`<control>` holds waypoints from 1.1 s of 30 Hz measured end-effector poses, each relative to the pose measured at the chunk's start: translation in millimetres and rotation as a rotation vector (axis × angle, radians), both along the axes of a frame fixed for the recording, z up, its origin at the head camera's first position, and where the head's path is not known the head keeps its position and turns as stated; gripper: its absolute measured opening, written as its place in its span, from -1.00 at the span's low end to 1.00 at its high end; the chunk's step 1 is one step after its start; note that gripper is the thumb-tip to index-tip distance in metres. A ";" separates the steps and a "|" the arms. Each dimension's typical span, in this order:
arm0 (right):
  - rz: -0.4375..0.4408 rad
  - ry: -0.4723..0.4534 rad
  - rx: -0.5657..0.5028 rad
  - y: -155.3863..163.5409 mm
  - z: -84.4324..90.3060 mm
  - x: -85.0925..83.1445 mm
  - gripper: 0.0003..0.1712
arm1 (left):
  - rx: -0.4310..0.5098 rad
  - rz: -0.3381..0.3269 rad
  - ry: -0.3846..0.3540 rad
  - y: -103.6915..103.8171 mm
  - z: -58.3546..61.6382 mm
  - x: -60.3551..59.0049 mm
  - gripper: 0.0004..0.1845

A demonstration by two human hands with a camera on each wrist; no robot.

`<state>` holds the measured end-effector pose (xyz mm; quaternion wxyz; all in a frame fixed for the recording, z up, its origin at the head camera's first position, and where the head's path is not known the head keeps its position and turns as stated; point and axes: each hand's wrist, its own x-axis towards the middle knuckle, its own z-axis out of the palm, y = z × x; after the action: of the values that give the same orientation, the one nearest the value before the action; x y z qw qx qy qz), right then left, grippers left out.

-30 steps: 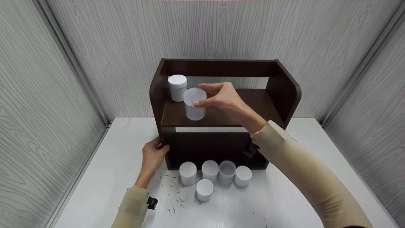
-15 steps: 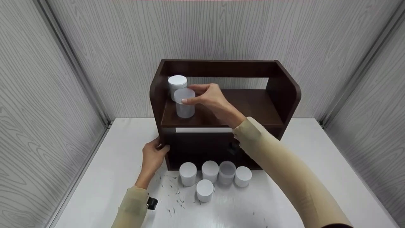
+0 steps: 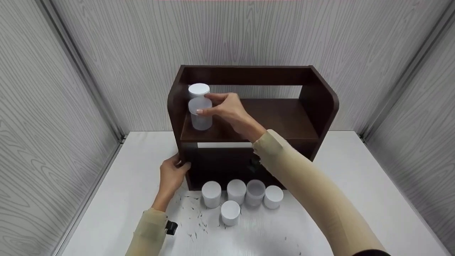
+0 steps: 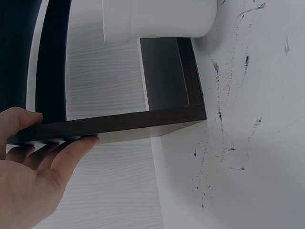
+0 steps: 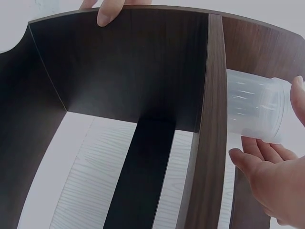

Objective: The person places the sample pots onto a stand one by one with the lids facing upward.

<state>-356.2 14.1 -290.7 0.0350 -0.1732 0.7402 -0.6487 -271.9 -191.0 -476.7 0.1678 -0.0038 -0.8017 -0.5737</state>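
My right hand (image 3: 218, 106) grips a translucent plastic jar (image 3: 201, 115) by its lid on the left end of the dark wooden shelf unit's (image 3: 284, 117) upper board; in the right wrist view the translucent jar (image 5: 255, 112) shows between thumb and fingers. Behind it stands a white-lidded jar (image 3: 198, 90) against the left wall. My left hand (image 3: 172, 174) holds the unit's left side panel (image 4: 119, 126) near the bottom, thumb and fingers pinching its edge.
Several small white and translucent jars (image 3: 236, 197) stand in a cluster on the white table (image 3: 117, 199) in front of the unit. Grey wood-grain walls close in on three sides. Small dark specks lie on the table.
My right hand has carried the translucent jar leftward and back along the upper board, up to the white-lidded jar. The left hand has stayed on the side panel.
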 end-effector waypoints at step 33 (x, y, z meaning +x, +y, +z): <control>0.061 0.031 -0.082 9.6 2.5 14.2 -0.18 | -0.007 0.004 -0.011 0.6 -0.2 0.0 -0.44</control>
<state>-342.0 23.7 -288.2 0.0362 -0.2068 0.7080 -0.6743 -271.9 -190.4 -476.9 0.1644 0.0004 -0.8047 -0.5705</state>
